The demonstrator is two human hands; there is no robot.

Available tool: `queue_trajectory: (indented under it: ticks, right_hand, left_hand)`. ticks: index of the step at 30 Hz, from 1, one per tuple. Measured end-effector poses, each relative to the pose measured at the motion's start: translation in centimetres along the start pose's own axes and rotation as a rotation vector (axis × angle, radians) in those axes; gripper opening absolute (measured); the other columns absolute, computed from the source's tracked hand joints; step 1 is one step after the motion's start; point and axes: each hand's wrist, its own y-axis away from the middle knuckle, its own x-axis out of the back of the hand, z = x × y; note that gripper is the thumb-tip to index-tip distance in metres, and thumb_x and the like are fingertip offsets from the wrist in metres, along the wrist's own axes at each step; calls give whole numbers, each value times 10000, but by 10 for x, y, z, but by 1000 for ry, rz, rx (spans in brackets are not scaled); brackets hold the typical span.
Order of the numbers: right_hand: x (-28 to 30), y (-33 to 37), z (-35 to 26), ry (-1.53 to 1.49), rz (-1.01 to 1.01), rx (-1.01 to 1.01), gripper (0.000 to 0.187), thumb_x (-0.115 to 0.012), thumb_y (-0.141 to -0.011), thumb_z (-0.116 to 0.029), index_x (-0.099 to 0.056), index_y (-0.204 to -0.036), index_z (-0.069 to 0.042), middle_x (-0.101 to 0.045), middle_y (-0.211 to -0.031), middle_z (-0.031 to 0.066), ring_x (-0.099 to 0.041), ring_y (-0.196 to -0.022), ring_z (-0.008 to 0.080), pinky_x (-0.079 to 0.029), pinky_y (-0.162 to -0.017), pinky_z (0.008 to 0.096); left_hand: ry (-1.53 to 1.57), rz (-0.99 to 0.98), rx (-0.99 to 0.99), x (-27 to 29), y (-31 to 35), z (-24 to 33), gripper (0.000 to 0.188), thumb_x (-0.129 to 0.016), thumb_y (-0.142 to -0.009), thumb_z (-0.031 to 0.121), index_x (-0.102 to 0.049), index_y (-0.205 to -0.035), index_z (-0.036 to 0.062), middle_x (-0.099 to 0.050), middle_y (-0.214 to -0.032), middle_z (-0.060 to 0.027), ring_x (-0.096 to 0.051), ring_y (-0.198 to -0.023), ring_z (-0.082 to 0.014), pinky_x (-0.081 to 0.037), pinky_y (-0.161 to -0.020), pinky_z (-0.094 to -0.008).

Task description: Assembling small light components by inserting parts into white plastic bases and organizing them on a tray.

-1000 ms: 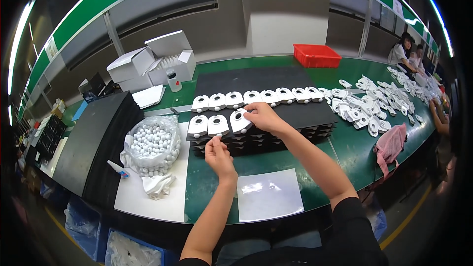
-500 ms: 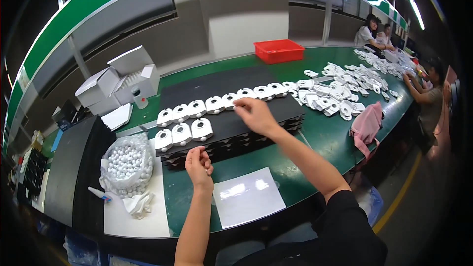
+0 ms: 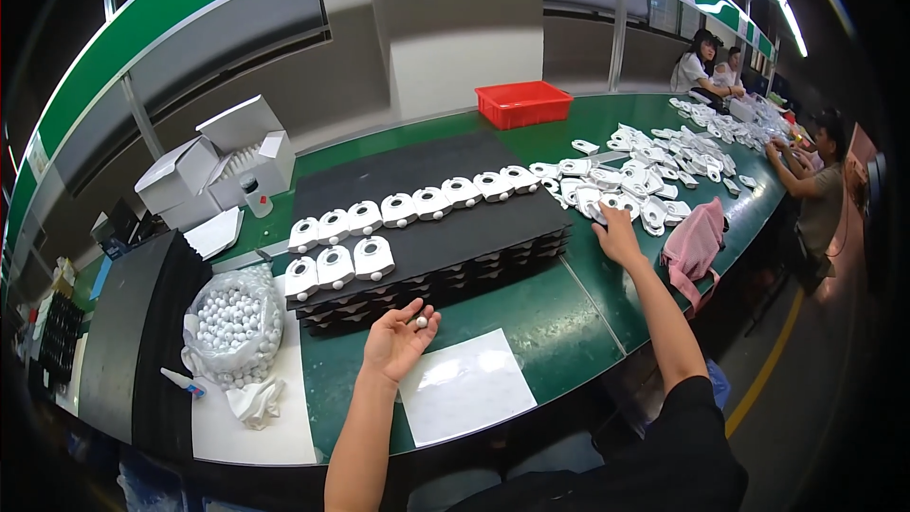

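Observation:
My left hand (image 3: 403, 337) is palm up in front of the black stack, with a small white ball (image 3: 422, 322) held at its fingers. Over at the right, my right hand (image 3: 621, 235) reaches the near edge of a heap of white plastic parts (image 3: 654, 175); its fingers are apart and the fingertips are at the parts. On top of the stacked black trays (image 3: 455, 242) stand two rows of white parts with a round dark hole; the back row (image 3: 398, 210) is long, the front row (image 3: 336, 266) has three. Small white balls show at their lower edges.
A clear bag of white balls (image 3: 230, 322) sits left, beside a glue bottle (image 3: 182, 382) and crumpled tissue (image 3: 256, 403). A white sheet (image 3: 467, 387) lies near me. Beyond are white boxes (image 3: 227, 161), a red bin (image 3: 523, 104) and a pink bag (image 3: 697, 242). Co-workers (image 3: 815, 171) sit far right.
My right hand has gone from above the back row rightward to the heap of parts. My left hand has turned palm up and its fingers have loosened, showing the white ball.

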Motion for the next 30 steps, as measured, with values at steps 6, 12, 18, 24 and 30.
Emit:
queue_trajectory:
  ticks: [6, 12, 18, 24, 30]
  right_hand:
    - [31, 52, -23, -35, 91, 36, 224, -623, -746, -201, -561, -826, -1, -530, -858, 144, -466, -836, 321, -392, -744, 389]
    - [70, 93, -50, 109, -115, -14, 363, -722, -632, -307, -532, -720, -12, -520, -746, 143, -504, -743, 305, -415, -650, 393]
    - [97, 98, -55, 183, -264, 114, 309, -750, -579, -275, -561, -610, -32, -567, -744, 138, -550, -734, 299, -436, -648, 387]
    - [109, 93, -87, 542, -528, 256, 103, -606, -687, -169, -633, -728, -78, -576, -678, 96, -551, -734, 267, -443, -652, 369]
    - [94, 110, -166, -543, -176, 150, 94, -546, -770, -15, -590, -852, -18, -587, -729, 75, -557, -647, 158, -442, -591, 260]
  left_hand:
    - [-97, 26, -83, -1, -3, -5, 368, -368, -770, -128, -381, -1135, -85, -419, -1071, -205, -457, -1038, -315, -464, -861, -312]
    - [-303, -24, -136, -1, -3, -8, 292, -431, -862, 8, -391, -1147, -41, -477, -1116, -208, -533, -983, -259, -471, -862, -279]
    - [-379, 69, -144, -1, 0, -8, 202, -526, -858, 219, -534, -922, 27, -586, -926, -103, -581, -796, -158, -503, -657, -217]
    - [-362, 13, -129, -3, -2, -7, 278, -523, -851, 340, -546, -914, 70, -539, -727, 14, -469, -612, -72, -378, -490, -170]
    - [-390, -41, -197, -7, 3, -8, 275, -560, -844, 221, -540, -1076, 75, -552, -829, -2, -494, -670, -67, -412, -557, -190]
